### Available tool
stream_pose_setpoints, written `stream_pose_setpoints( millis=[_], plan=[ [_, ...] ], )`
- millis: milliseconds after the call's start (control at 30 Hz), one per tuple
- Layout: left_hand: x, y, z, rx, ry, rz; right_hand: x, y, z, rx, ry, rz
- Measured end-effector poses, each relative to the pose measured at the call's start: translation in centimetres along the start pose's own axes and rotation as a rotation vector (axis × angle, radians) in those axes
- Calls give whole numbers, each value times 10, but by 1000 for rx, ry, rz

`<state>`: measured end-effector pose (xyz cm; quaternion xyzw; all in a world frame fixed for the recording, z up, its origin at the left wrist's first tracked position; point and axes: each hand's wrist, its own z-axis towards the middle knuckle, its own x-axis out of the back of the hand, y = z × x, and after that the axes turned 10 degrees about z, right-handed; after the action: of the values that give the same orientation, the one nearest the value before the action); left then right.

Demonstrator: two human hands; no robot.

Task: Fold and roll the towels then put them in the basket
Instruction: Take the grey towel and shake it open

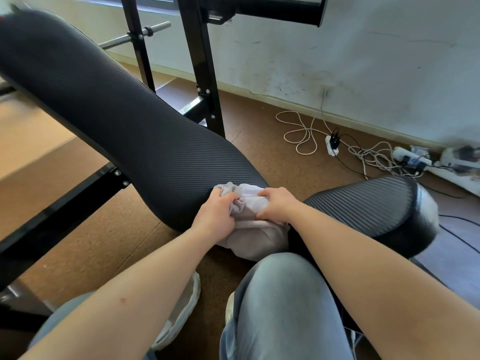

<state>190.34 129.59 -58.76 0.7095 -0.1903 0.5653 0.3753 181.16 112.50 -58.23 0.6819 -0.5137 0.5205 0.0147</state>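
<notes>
Towel [253, 231], pale grey and bunched, is being held at the near end of a black ribbed bench pad [104, 105], its lower part hanging off the edge beside a raised knee [283, 289] in blue jeans. It is being gripped by the left hand [217, 215] and the right hand [279, 205], the fingers of both curled into the cloth and the two hands set close together. The fold-and-roll step is judged to be under way, though the cloth is looking crumpled rather than flat. A tidy roll is likely being best served if the edges are being squared on the pad first, the fabric being kept taut between the hands and the layers pressed down as the roll is being turned. No basket is being shown, so its place cannot be told.
</notes>
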Motion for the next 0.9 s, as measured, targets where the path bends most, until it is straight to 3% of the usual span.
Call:
stream_pose_setpoints(
  millis=[100, 200, 333, 433, 500, 667, 800, 900],
  plan=[
    [18, 4, -3, -49, 146, 53, 4, 1, -4, -29, 78, 45],
    [34, -7, -7, 21, 240, 51, 7, 8, -10, -110, 162, -16],
    [42, -25, -14, 73, 283, 52, 8, 4, -22, -123, 111, -242],
    [42, -31, -19, 109, 258, 6, 9, -6, -30, 2, 133, -376],
    [42, -32, -21, 121, 247, -45, 11, -13, -38, 99, 78, -367],
    [51, -25, -28, 81, 386, -239, 18, -9, -52, -13, -82, -339],
    [60, -34, -34, 251, 424, -367, 16, -1, -59, -55, -93, -246],
    [61, -40, -41, 265, 354, -378, 15, -12, -68, 159, -99, -323]
  ],
)
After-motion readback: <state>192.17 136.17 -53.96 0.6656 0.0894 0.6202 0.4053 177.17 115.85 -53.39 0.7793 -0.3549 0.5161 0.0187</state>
